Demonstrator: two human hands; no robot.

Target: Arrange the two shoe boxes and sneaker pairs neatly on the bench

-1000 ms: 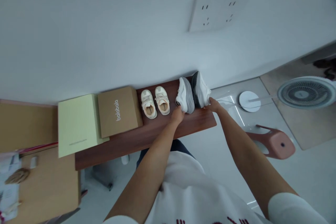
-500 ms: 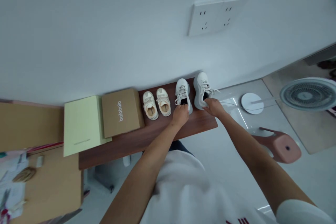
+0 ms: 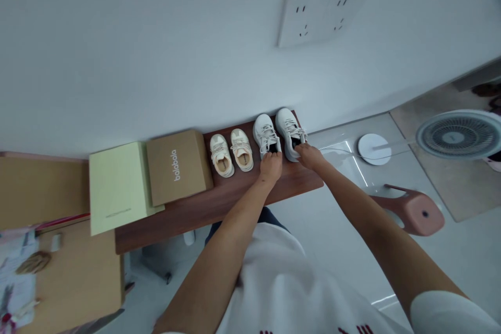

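Note:
Two white lace-up sneakers stand side by side on a narrow dark wooden bench, toes toward the wall. My left hand is closed on the heel of the left white sneaker. At the heel of the right white sneaker, my right hand has its fingers wrapped round the collar. Just left of them sits a smaller cream pair, a left cream shoe and a right cream shoe, untouched. My fingertips inside the white sneakers are partly hidden.
A brown "balabala" shoebox and a pale green box lie on the bench's left part. An open cardboard box stands at far left. Rightward are a pink stool and a fan; a socket plate is on the wall.
Both hands have moved left with the white sneakers. The right sneaker now stands closer to the left one and straighter, and both are nearer the cream pair.

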